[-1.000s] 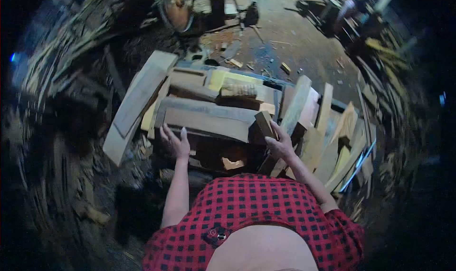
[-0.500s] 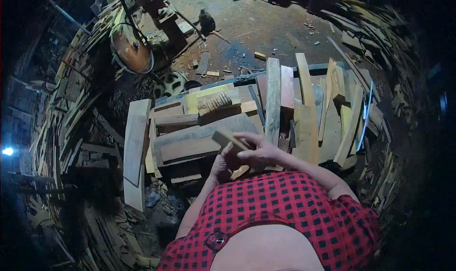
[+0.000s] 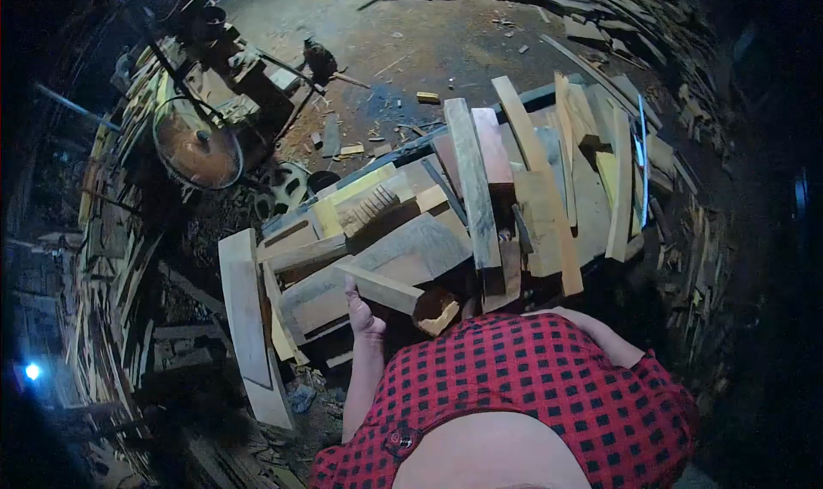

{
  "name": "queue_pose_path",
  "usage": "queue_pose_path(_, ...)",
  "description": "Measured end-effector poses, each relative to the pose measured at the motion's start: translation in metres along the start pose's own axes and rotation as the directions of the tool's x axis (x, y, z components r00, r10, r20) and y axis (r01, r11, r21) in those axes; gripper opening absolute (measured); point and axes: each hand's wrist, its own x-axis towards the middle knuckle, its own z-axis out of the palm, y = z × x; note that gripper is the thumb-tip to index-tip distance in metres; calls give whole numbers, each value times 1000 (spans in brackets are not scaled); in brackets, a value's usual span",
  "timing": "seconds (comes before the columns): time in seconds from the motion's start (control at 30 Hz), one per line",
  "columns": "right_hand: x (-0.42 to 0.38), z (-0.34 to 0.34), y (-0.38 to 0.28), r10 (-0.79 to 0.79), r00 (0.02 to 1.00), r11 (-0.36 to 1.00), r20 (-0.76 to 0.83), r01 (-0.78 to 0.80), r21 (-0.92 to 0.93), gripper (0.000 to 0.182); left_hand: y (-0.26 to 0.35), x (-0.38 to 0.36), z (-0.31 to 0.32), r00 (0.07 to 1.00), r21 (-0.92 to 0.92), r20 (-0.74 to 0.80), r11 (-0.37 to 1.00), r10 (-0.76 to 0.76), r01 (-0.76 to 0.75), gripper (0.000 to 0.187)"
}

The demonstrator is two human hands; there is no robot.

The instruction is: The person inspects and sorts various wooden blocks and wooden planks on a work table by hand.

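My left hand (image 3: 366,319) is at the left end of a short, pale wooden block (image 3: 381,288), one digit upright against it and the other fingers partly hidden. The block slants down to the right, above a broad curved board (image 3: 403,253) in the pile. By its lower end is a brown chunk of wood (image 3: 436,312) with a pale, jagged face. Of my right arm only the forearm (image 3: 591,324) shows; the hand is out of sight behind the red checked shirt.
Several planks (image 3: 471,180) lie side by side across the work surface. A long curved board (image 3: 249,318) leans at its left end. Further left stands a large round blade (image 3: 199,146) with a brown face. Scrap wood is heaped on both sides, and chips litter the floor.
My right hand has left the block and dropped out of view. My left hand has moved left and down with the block, which now slants the other way. The camera view has turned.
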Motion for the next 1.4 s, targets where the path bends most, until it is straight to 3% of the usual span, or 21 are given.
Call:
queue_pose_path(0.1, -10, 9, 4, 32, 999, 999, -44, -32, -6, 50, -3, 13, -18, 983, -24, 146, 993, -108, 113, 51)
queue_pose_path(0.13, -13, 11, 5, 40, 998, 999, -54, -41, -9, 50, -6, 13, -19, 981, -25, 152, 992, -116, 121, 51)
queue_pose_path(0.2, -15, 18, 7, 49, 996, 999, -70, -50, -15, 50, -8, 8, -17, 992, 114, 122, 992, 42, -56, 51)
queue_pose_path(0.3, -14, 27, 10, 51, 995, 998, -83, -53, -27, 50, -7, 16, -28, 987, 67, 147, 996, -61, 52, 45)
queue_pose_path(0.43, -4, 37, 9, 45, 996, 997, -83, -49, -58, 50, -15, 28, -40, 996, 134, 89, 991, -13, 1, 43)
queue_pose_path(0.5, 4, 40, 5, 43, 996, 996, -76, -49, -80, 50, -18, 25, -36, 993, 200, 74, 974, 94, -107, 42)
queue_pose_path(0.53, 9, 40, 4, 45, 996, 994, -71, -51, -93, 50, -15, 32, -42, 995, 132, 104, 991, -8, -6, 42)
queue_pose_path(0.57, 13, 42, 2, 47, 997, 993, -64, -54, -105, 50, -16, 31, -43, 995, 125, 102, 992, 1, -14, 42)
queue_pose_path(0.63, 22, 47, -2, 51, 997, 991, -53, -58, -124, 50, -11, 13, -20, 996, 244, 40, 965, 86, -93, 43)
queue_pose_path(0.67, 25, 49, -3, 55, 997, 989, -51, -62, -134, 50, -23, 41, -57, 957, 382, 224, 886, 186, -261, 48)
queue_pose_path(0.9, 41, 25, -29, 80, 996, 965, -27, -85, -247, 51, -21, 24, -39, 978, 264, 158, 949, 133, -172, 54)
queue_pose_path(1.1, 48, 13, -34, 95, 995, 952, 7, -88, -294, 51, -13, 7, -20, 975, 360, 153, 910, 159, -205, 59)
queue_pose_path(1.17, 50, 14, -32, 98, 995, 950, 18, -88, -299, 51, -29, 26, -40, 982, 227, 148, 962, 121, -152, 60)
queue_pose_path(1.4, 64, 24, -26, 94, 995, 951, 24, -82, -297, 51, -19, 25, -41, 976, 401, 118, 891, 182, -214, 55)
